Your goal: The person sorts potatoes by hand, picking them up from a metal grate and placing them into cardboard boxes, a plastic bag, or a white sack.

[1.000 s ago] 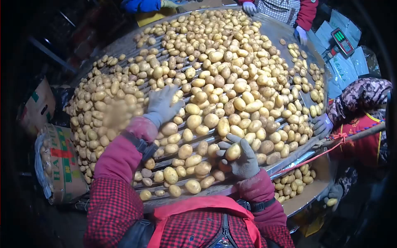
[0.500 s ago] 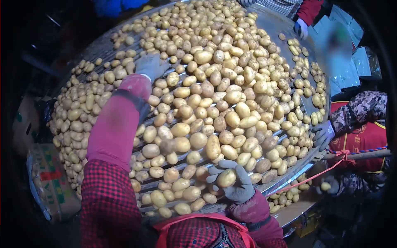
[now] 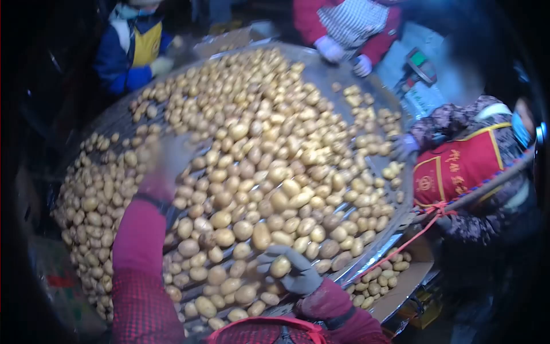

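A wide heap of yellow-brown potatoes (image 3: 243,166) lies across a large slatted table. My right hand (image 3: 303,277), in a grey glove, is near the front edge, with its fingers curled round a single potato (image 3: 280,266). My left hand (image 3: 176,153), also gloved in grey, reaches over the heap at the left. It is smeared by motion, so its fingers and anything in them cannot be made out. Potatoes surround both hands.
A metal rim (image 3: 366,258) edges the table, and a cardboard box of potatoes (image 3: 381,281) stands below it. Co-workers stand around: a red apron (image 3: 458,166) at right, a checked apron (image 3: 355,23) behind, a blue jacket (image 3: 123,51) at far left. A pink cord (image 3: 395,249) hangs by the pole.
My view has tilted up, so more of the co-workers and the table's far rim show. My right hand keeps the potato. My left hand has become blurred, still over the heap.
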Available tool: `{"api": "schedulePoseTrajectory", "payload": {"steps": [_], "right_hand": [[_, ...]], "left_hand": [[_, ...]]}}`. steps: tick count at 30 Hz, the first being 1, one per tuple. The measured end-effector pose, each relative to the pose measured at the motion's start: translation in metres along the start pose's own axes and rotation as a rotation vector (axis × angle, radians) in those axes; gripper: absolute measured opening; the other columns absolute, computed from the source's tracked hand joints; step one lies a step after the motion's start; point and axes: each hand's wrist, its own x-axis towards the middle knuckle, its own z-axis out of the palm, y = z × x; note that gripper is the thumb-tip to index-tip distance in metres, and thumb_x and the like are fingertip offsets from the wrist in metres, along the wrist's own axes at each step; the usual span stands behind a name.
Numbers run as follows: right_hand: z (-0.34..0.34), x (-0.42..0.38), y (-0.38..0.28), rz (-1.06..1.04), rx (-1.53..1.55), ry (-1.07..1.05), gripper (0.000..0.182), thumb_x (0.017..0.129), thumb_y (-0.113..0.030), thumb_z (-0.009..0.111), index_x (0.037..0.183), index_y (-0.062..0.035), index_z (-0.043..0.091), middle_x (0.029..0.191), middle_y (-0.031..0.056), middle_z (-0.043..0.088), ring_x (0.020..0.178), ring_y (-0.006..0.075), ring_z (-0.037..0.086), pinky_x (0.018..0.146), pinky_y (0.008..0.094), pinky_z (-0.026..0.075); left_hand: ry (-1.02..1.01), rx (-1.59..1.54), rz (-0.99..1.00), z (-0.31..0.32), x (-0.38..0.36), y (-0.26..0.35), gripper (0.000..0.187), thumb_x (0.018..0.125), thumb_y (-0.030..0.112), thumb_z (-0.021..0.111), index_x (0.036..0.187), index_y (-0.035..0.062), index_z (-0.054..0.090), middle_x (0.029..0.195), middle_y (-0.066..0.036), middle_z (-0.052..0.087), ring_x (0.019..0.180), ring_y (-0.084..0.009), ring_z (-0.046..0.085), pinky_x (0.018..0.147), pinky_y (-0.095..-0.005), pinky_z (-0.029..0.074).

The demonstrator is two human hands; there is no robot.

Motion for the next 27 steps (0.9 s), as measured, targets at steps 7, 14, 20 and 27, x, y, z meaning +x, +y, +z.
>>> {"api": "schedulePoseTrajectory", "payload": {"steps": [7,14,20,27], "right_hand": [[-0.001,-0.005,-0.001,-0.035,0.102,-0.077,0.056,0.099,0.009,0.055,0.152,-0.0020,0.040,0.145,0.0197,0.056,0.135,0.0309,0.058,0.107,0.0417,0.051],[-0.003,-0.008,0.013,0.175,0.541,0.169,0.051,0.113,-0.043,0.044,0.137,-0.0003,0.056,0.133,0.0162,0.064,0.132,0.0320,0.059,0.113,0.0476,0.047],[0.020,-0.030,-0.001,0.253,0.570,0.226,0.043,0.109,-0.044,0.052,0.125,-0.0074,0.067,0.126,0.0101,0.071,0.117,0.0252,0.068,0.098,0.0421,0.056],[0.045,-0.064,-0.012,0.198,0.501,0.368,0.041,0.106,-0.045,0.057,0.122,-0.0090,0.068,0.116,0.0070,0.073,0.109,0.0225,0.069,0.092,0.0409,0.057]], "left_hand": [[0.056,-0.993,0.084,0.005,-0.040,-0.004,0.034,0.097,0.020,0.078,0.123,0.0062,0.061,0.110,-0.003,0.065,0.097,-0.0106,0.060,0.080,-0.0257,0.052],[-0.099,-1.367,-0.039,0.010,-0.146,0.070,0.032,0.099,0.010,0.068,0.130,0.0017,0.063,0.111,-0.008,0.067,0.103,-0.0175,0.067,0.087,-0.0279,0.058],[-0.101,-1.628,0.026,0.035,-0.202,0.116,0.028,0.097,0.004,0.067,0.124,0.0039,0.061,0.102,-0.002,0.063,0.090,-0.0130,0.068,0.075,-0.0281,0.062],[0.189,-1.313,-0.030,0.053,-0.196,0.105,0.051,0.092,0.000,0.078,0.138,0.0071,0.057,0.113,0.000,0.063,0.096,-0.0094,0.062,0.084,-0.0256,0.055]]}}
